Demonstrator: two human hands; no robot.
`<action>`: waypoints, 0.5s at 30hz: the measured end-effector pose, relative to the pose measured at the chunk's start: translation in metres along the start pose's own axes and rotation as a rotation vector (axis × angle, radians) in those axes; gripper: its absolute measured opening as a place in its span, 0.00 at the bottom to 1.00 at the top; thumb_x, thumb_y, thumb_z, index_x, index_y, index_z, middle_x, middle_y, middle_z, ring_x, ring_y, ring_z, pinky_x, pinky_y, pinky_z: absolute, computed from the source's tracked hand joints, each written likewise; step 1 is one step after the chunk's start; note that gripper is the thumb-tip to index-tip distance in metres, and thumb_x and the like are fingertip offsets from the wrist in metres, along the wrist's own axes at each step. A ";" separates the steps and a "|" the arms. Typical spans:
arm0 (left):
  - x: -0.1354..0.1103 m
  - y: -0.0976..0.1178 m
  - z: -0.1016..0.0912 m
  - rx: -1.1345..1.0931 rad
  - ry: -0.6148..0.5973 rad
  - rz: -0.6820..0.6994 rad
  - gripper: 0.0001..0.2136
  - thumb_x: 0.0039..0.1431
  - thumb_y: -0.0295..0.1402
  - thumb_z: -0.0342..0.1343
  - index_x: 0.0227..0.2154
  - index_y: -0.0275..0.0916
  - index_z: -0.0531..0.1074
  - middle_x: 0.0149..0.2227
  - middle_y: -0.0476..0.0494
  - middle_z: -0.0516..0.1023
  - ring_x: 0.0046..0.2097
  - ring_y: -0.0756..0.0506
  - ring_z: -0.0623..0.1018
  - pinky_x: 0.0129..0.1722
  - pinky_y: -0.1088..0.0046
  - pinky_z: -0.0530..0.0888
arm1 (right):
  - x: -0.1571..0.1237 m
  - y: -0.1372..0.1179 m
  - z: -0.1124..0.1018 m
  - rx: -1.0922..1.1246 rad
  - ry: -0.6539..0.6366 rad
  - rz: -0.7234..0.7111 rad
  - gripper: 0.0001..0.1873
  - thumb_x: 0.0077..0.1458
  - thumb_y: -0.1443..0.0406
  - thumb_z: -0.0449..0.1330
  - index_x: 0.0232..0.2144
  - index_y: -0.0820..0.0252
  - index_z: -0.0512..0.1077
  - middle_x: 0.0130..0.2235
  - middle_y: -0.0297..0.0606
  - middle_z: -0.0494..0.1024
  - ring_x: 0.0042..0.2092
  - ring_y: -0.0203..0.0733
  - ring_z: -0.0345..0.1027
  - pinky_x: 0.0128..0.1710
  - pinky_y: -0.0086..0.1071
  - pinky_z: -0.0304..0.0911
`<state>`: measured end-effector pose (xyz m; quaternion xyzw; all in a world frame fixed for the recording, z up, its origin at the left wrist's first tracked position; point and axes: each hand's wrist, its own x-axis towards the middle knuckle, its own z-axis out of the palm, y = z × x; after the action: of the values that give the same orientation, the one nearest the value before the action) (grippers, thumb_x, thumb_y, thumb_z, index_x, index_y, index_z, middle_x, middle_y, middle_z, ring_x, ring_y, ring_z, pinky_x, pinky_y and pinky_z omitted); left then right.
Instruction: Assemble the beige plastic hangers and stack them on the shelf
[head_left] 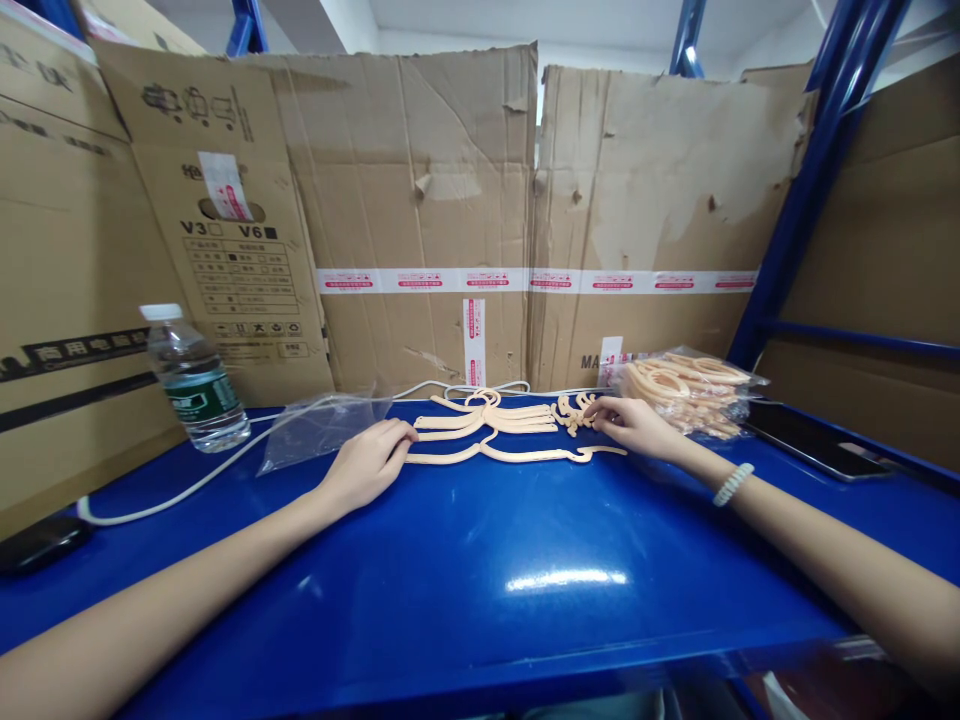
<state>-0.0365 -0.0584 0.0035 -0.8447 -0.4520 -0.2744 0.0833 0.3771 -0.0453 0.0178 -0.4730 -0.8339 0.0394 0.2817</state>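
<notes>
Several peach-coloured clothes hangers lie in a stack at the back of the blue table, their hooks toward the cardboard. In front of them is a separate hanger of the same colour, lying flat. My left hand is closed at the left ends of the hangers, fingertips on the front one. Just right of the stack is a pile of small curved peach pieces. My right hand is at this pile with its fingers pinched together; what is between the fingertips is hidden.
A clear plastic bag of peach hangers sits behind my right hand, near a dark phone. At left are an empty clear bag, a water bottle, a white cable and a black object. Cardboard walls the back.
</notes>
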 end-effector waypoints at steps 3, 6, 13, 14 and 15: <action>0.000 0.000 0.000 0.001 0.001 0.005 0.11 0.62 0.31 0.41 0.36 0.40 0.69 0.38 0.44 0.75 0.41 0.42 0.75 0.41 0.66 0.70 | 0.000 -0.007 0.004 -0.009 -0.008 -0.069 0.12 0.56 0.65 0.51 0.36 0.62 0.73 0.37 0.42 0.79 0.38 0.46 0.73 0.40 0.37 0.67; -0.001 0.000 0.000 -0.003 -0.004 0.014 0.11 0.62 0.31 0.41 0.36 0.40 0.69 0.38 0.44 0.75 0.41 0.43 0.75 0.41 0.66 0.70 | -0.001 -0.013 0.010 -0.037 -0.002 -0.128 0.11 0.56 0.65 0.52 0.39 0.60 0.73 0.41 0.43 0.78 0.43 0.48 0.71 0.46 0.41 0.66; 0.001 0.000 0.001 -0.067 -0.049 0.099 0.12 0.65 0.34 0.41 0.39 0.38 0.70 0.41 0.41 0.74 0.45 0.42 0.73 0.47 0.62 0.70 | -0.001 -0.019 0.018 -0.059 -0.073 -0.216 0.20 0.60 0.61 0.52 0.53 0.58 0.67 0.54 0.47 0.71 0.56 0.54 0.61 0.57 0.52 0.55; 0.001 0.000 0.001 -0.087 -0.056 0.115 0.12 0.65 0.35 0.42 0.41 0.38 0.70 0.44 0.40 0.74 0.48 0.41 0.72 0.49 0.61 0.69 | -0.001 -0.020 0.019 -0.060 -0.094 -0.208 0.22 0.60 0.60 0.52 0.55 0.59 0.66 0.55 0.49 0.69 0.57 0.54 0.59 0.58 0.52 0.54; 0.001 0.000 0.002 -0.103 -0.069 0.125 0.13 0.65 0.36 0.42 0.42 0.38 0.70 0.47 0.39 0.73 0.51 0.41 0.70 0.52 0.60 0.67 | -0.001 -0.022 0.019 -0.061 -0.115 -0.203 0.23 0.61 0.58 0.51 0.56 0.59 0.65 0.56 0.50 0.68 0.58 0.55 0.58 0.58 0.53 0.53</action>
<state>-0.0353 -0.0564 0.0026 -0.8834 -0.3862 -0.2622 0.0410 0.3512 -0.0547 0.0085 -0.3916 -0.8931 0.0124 0.2211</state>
